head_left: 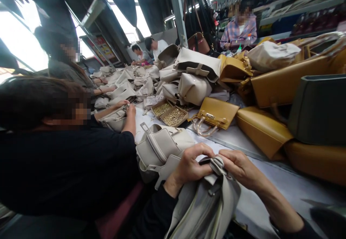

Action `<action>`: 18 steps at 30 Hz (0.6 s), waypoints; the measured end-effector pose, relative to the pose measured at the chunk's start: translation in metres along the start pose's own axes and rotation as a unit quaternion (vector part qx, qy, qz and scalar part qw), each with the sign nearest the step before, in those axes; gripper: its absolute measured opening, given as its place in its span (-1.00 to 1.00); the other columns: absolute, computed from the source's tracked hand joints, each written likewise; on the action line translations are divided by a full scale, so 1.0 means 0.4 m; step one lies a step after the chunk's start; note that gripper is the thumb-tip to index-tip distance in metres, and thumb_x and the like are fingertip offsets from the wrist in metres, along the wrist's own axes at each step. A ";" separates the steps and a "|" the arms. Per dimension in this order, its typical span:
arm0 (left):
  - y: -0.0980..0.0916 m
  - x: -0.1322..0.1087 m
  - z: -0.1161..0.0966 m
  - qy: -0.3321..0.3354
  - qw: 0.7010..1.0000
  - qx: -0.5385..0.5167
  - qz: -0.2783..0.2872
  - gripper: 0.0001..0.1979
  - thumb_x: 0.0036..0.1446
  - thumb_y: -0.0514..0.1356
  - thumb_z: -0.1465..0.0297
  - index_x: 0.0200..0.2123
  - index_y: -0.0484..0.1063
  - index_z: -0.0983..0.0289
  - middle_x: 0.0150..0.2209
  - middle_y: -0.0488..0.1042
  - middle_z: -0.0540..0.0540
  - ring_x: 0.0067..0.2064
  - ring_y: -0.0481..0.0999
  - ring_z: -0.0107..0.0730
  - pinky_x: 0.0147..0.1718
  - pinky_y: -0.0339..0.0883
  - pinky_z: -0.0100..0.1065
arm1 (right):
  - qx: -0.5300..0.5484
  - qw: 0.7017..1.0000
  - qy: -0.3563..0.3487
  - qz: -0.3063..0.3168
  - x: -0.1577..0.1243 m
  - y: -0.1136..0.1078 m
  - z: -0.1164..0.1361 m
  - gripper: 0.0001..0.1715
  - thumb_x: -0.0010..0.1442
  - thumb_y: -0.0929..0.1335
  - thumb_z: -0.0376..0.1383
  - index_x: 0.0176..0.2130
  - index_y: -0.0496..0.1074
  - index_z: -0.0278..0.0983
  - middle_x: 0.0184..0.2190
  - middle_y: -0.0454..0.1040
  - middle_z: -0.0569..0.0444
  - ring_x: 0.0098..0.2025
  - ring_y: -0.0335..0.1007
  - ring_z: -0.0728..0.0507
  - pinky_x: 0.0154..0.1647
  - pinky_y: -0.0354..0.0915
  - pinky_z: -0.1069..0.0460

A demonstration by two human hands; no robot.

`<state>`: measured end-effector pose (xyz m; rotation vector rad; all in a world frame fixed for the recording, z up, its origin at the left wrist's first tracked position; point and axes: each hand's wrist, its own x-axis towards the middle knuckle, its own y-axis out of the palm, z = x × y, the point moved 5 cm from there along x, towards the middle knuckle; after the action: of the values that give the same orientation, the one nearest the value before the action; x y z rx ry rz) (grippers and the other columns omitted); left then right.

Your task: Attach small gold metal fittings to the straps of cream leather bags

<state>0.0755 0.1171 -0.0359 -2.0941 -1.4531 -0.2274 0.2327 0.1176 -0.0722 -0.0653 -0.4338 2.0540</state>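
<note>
A light grey handbag stands upright in front of me, its top edge gathered between my two hands. My left hand pinches the bag's strap end from the left, thumb and fingers closed. From the right, my right hand grips the same folded strap piece, with its fingertips close to those of the left. A small metal fitting shows just below the fingers; its details are too small to make out. Another off-white handbag lies just beyond my left hand on the table.
Two cardboard boxes of small gold metal parts sit mid-table. A mustard handbag lies beyond my hands, with more mustard bags and a dark green bag at right. Off-white bags are heaped behind. A co-worker sits close on my left; others work farther off.
</note>
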 end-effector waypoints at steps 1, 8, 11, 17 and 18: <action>0.002 0.001 0.005 -0.004 1.000 -0.002 0.000 -0.87 0.08 0.38 0.43 -0.28 0.54 0.29 -0.30 0.61 0.11 -0.24 0.60 -0.31 -0.16 0.50 -0.31 | 0.007 1.000 0.007 0.000 0.001 0.001 -0.008 -0.30 0.43 0.14 0.20 -0.54 0.08 -0.20 -0.58 0.07 0.22 -0.51 -0.02 -0.02 -0.48 -0.02 0.05; 0.014 -0.002 0.022 -0.016 1.000 -0.007 0.003 -0.85 0.03 0.38 0.45 -0.28 0.53 0.30 -0.29 0.60 0.12 -0.24 0.59 -0.31 -0.17 0.48 -0.32 | 0.077 0.993 0.068 0.056 0.009 0.015 -0.046 -0.24 0.31 0.16 0.34 -0.53 0.13 -0.20 -0.56 0.06 0.20 -0.49 -0.05 -0.04 -0.47 0.00 0.05; 0.019 -0.004 0.021 -0.002 1.000 -0.005 0.005 -0.85 0.05 0.39 0.41 -0.29 0.52 0.31 -0.30 0.59 0.12 -0.27 0.58 -0.33 -0.20 0.46 -0.34 | 0.094 0.987 0.085 0.097 0.011 0.019 -0.055 -0.23 0.28 0.16 0.37 -0.52 0.12 -0.20 -0.55 0.03 0.20 -0.48 -0.09 -0.04 -0.47 0.00 0.05; 0.011 -0.002 0.047 -0.047 0.998 0.006 -0.028 -0.83 -0.02 0.40 0.45 -0.31 0.53 0.31 -0.31 0.56 0.09 -0.27 0.55 -0.33 -0.19 0.45 -0.34 | -0.095 0.990 0.079 -0.063 0.052 -0.104 -0.007 -0.23 0.30 0.17 0.33 -0.54 0.27 -0.21 -0.63 0.18 0.15 -0.55 0.10 -0.06 -0.49 0.06 0.04; 0.011 -0.001 0.050 -0.058 0.998 0.004 -0.028 -0.81 -0.04 0.41 0.45 -0.31 0.53 0.31 -0.32 0.56 0.08 -0.28 0.54 -0.34 -0.20 0.44 -0.35 | -0.134 0.984 0.049 -0.110 0.072 -0.127 0.030 -0.26 0.33 0.19 0.30 -0.50 0.34 -0.21 -0.61 0.27 0.12 -0.53 0.20 -0.09 -0.47 0.11 0.04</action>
<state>0.0756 0.1265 -0.0542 -2.0924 -1.5786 -0.1235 0.2578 0.1612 -0.0403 -0.2688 -0.6243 1.7588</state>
